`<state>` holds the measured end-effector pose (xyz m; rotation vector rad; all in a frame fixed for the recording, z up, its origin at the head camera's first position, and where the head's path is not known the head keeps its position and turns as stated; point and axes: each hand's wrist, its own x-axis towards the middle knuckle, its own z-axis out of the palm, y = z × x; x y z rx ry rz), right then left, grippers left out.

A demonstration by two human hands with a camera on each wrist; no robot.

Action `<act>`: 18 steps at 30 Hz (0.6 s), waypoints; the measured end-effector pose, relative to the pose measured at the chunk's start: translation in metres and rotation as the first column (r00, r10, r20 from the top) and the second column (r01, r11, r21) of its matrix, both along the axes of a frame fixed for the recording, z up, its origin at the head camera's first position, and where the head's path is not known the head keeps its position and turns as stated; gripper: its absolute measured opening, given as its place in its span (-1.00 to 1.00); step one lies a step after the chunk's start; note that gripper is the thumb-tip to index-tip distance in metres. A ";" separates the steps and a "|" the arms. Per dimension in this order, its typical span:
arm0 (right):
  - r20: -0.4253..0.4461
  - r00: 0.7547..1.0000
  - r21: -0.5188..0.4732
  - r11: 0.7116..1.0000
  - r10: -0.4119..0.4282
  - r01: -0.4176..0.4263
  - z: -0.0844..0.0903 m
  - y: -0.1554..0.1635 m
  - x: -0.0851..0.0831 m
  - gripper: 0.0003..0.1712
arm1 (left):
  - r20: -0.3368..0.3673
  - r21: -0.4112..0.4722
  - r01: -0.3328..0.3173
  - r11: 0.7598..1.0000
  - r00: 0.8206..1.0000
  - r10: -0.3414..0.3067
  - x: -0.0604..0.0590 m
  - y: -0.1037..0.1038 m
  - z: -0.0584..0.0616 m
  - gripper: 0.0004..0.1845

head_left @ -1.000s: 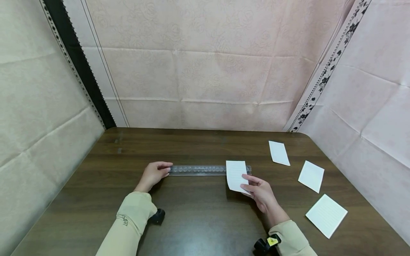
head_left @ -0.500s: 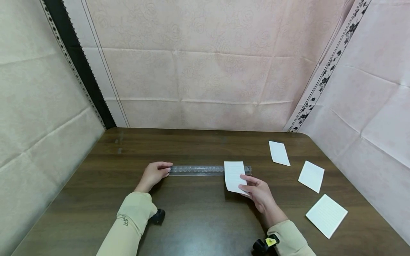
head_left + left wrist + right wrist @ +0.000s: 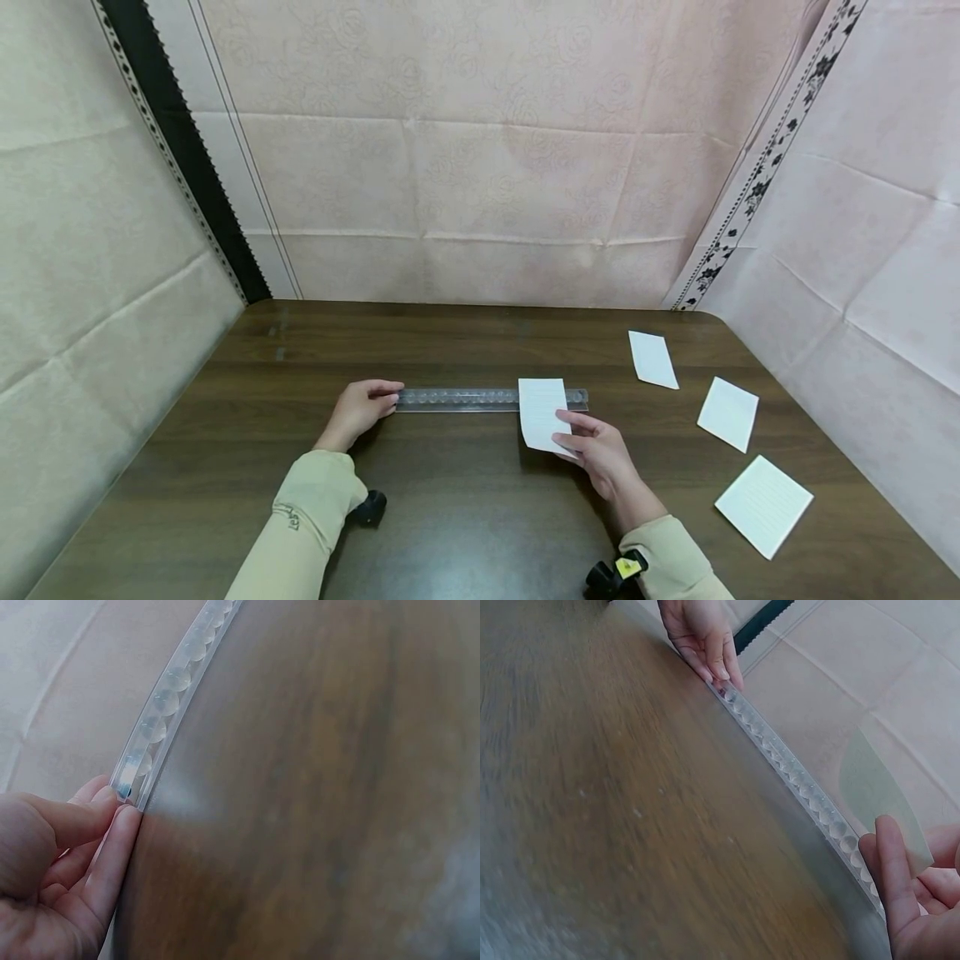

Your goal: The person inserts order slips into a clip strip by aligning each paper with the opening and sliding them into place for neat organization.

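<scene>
Soft even indoor light, faint shadows, wide-angle bowing at head-view edges, wrist views blurred with pale glare.

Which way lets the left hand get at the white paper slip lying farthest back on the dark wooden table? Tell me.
Probably none directly: the left hand pinches the clear plastic ruler's end, and the right hand with its slip lies between it and the farthest slip.
</scene>
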<state>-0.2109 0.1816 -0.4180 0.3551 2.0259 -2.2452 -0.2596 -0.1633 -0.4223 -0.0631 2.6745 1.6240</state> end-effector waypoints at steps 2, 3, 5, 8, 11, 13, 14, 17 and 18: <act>0.002 1.000 0.004 1.000 0.002 -0.002 0.000 -0.001 0.000 -0.49 | -0.001 0.010 -0.001 1.000 1.000 0.001 0.000 0.000 0.000 -0.74; 0.005 1.000 0.007 1.000 0.002 -0.002 0.000 -0.001 0.000 -0.49 | -0.004 0.017 0.001 1.000 1.000 0.000 0.001 0.000 0.000 -0.74; 0.009 1.000 0.011 1.000 0.002 -0.002 0.000 -0.002 0.000 -0.50 | -0.009 0.034 0.002 0.999 1.000 -0.002 0.001 0.001 0.000 -0.74; 0.010 1.000 0.016 1.000 0.004 -0.004 0.000 -0.004 0.001 -0.50 | -0.015 0.062 0.006 0.998 1.000 -0.005 0.000 0.001 -0.001 -0.75; 0.007 1.000 0.015 1.000 0.004 -0.004 0.000 -0.005 0.001 -0.51 | -0.017 0.060 0.006 0.998 1.000 -0.005 0.001 0.001 -0.002 -0.75; 0.001 1.000 0.014 1.000 0.002 -0.002 -0.001 -0.006 0.002 -0.50 | -0.017 0.060 0.007 0.998 1.000 -0.006 0.000 0.001 -0.002 -0.75; -0.001 1.000 0.013 1.000 0.002 -0.002 -0.001 -0.007 0.002 -0.50 | -0.017 0.061 0.007 0.998 1.000 -0.006 0.000 0.001 -0.002 -0.75; -0.006 1.000 0.012 1.000 0.000 0.000 -0.001 -0.008 0.003 -0.51 | -0.015 0.053 0.000 0.999 1.000 0.001 0.000 0.000 -0.003 -0.75; -0.007 1.000 0.012 1.000 -0.001 0.001 -0.001 -0.009 0.003 -0.51 | -0.015 0.052 -0.002 0.999 1.000 0.002 0.000 0.000 -0.003 -0.75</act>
